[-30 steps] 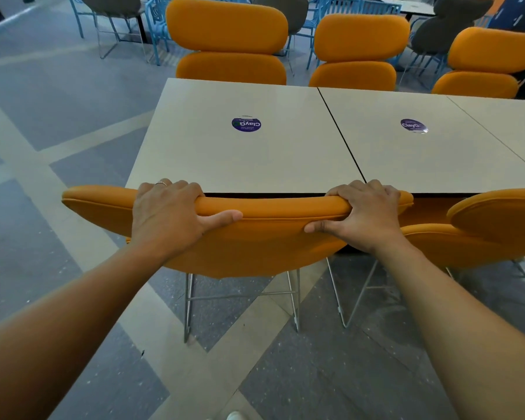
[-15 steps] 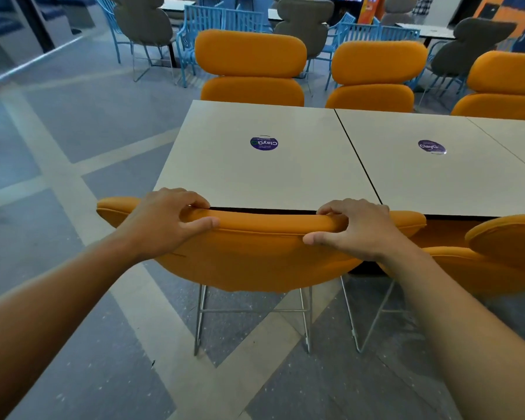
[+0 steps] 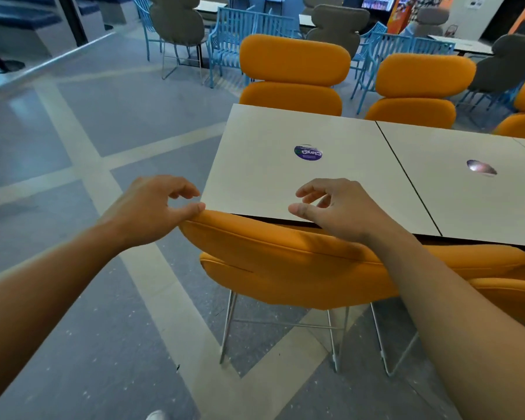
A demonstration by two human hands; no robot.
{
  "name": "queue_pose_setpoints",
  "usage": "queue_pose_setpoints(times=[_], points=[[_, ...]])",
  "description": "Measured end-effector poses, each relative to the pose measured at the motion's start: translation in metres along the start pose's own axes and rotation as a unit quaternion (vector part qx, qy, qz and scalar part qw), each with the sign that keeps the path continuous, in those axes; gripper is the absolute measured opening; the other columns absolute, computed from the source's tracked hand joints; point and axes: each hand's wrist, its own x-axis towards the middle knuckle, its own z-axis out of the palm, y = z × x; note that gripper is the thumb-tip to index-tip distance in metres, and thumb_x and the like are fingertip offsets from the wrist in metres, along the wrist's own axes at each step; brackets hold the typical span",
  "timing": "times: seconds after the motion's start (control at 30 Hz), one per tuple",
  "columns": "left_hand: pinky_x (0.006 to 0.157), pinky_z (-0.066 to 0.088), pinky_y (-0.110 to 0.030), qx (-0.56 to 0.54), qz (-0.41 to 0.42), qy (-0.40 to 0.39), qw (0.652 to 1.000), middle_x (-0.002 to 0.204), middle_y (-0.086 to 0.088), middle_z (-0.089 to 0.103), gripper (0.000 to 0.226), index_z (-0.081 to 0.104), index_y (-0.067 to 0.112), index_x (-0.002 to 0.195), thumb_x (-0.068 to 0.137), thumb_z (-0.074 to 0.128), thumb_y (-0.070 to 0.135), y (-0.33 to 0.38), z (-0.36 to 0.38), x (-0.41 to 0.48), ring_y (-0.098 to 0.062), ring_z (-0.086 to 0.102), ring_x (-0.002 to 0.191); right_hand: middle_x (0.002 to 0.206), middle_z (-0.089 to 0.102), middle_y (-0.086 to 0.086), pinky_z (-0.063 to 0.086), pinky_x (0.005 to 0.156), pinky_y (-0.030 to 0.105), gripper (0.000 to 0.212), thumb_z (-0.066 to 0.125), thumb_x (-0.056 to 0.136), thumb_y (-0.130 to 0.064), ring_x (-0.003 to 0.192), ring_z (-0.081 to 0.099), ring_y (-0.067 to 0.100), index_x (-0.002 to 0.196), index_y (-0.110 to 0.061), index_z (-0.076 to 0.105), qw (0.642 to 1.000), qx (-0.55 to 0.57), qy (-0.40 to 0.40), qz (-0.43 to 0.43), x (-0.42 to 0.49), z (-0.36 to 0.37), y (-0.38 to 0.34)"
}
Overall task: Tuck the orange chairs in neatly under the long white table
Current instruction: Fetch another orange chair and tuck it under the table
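We stand behind an orange chair [image 3: 285, 268] at the end of the long white worktop [image 3: 270, 183]. The top of its soft back sits right at the worktop's near edge. The seat is hidden below, so we think this chair is pushed in.

Our left hand [image 3: 152, 207] hangs at the left end of the chair back. Its fingers are loosely curled and its grip holds nothing. Only the thumb [image 3: 194, 209] seems to touch the cushion. Our right hand [image 3: 340, 210] floats just above the back, over the worktop edge. Its grip is loose and empty too.

A second orange chair [image 3: 509, 295] is just beside this one on the right. Part of it is cut off, so we cannot tell how far in it is. More orange chairs stand close to the far edge.

The chair back looks puffy and soft, so it will squish a little when we squeeze it. The thin metal legs [image 3: 229, 328] look light, and we guess the chair slides easily on the smooth floor [image 3: 73, 147]. The best place to hold is the top edge of the back, with one hand near each end. Then the chair goes straight and does not twist. We should push gently so the back does not bump the worktop hard.
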Motion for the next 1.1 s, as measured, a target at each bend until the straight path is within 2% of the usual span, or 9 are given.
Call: queue_pose_setpoints(times=[0.13,0.33,0.5,0.73,1.1], points=[[0.079,0.043,-0.029,-0.010,-0.004,0.001,1.000,0.107,0.007,0.069,0.033,0.069,0.023,0.109,0.085,0.066,0.046,-0.069,-0.027,0.009,-0.011,0.061,0.095,0.118,0.065,-0.013,0.044,0.068,0.014,0.039,0.065,0.090,-0.056,0.092,0.059,0.007,0.123,-0.035,0.064,1.000,-0.020,-0.006,0.003,0.044,0.034,-0.051],[0.081,0.044,-0.031,-0.010,-0.010,-0.015,1.000,0.104,0.009,0.070,0.028,0.070,0.027,0.104,0.084,0.067,0.046,-0.170,-0.064,0.023,-0.011,0.063,0.093,0.124,0.063,-0.010,0.050,0.086,0.027,0.043,0.066,0.089,-0.056,0.105,0.058,0.011,0.127,-0.036,0.061,0.999,-0.045,-0.020,-0.010,0.111,0.090,-0.122],[0.081,0.044,-0.031,-0.014,-0.024,-0.018,0.999,0.106,0.010,0.069,0.031,0.069,0.028,0.106,0.084,0.065,0.048,-0.234,-0.090,0.039,-0.010,0.062,0.094,0.125,0.063,-0.006,0.052,0.091,0.036,0.047,0.067,0.089,-0.054,0.105,0.055,0.012,0.130,-0.033,0.060,0.996,-0.066,-0.047,-0.019,0.165,0.133,-0.161],[0.080,0.042,-0.029,-0.020,-0.031,-0.027,0.999,0.107,0.010,0.068,0.030,0.068,0.028,0.107,0.084,0.065,0.047,-0.291,-0.093,0.082,-0.010,0.062,0.094,0.127,0.063,-0.003,0.044,0.083,0.030,0.049,0.068,0.089,-0.052,0.101,0.054,0.012,0.133,-0.031,0.059,0.993,-0.079,-0.088,-0.021,0.237,0.169,-0.184],[0.084,0.043,-0.029,-0.027,-0.041,-0.076,0.996,0.111,0.007,0.067,0.032,0.066,0.028,0.112,0.086,0.066,0.045,-0.362,-0.065,0.223,-0.012,0.060,0.099,0.130,0.061,0.000,0.049,0.095,0.038,0.054,0.069,0.089,-0.050,0.105,0.056,0.013,0.137,-0.029,0.056,0.992,-0.049,-0.119,0.013,0.383,0.219,-0.166]])
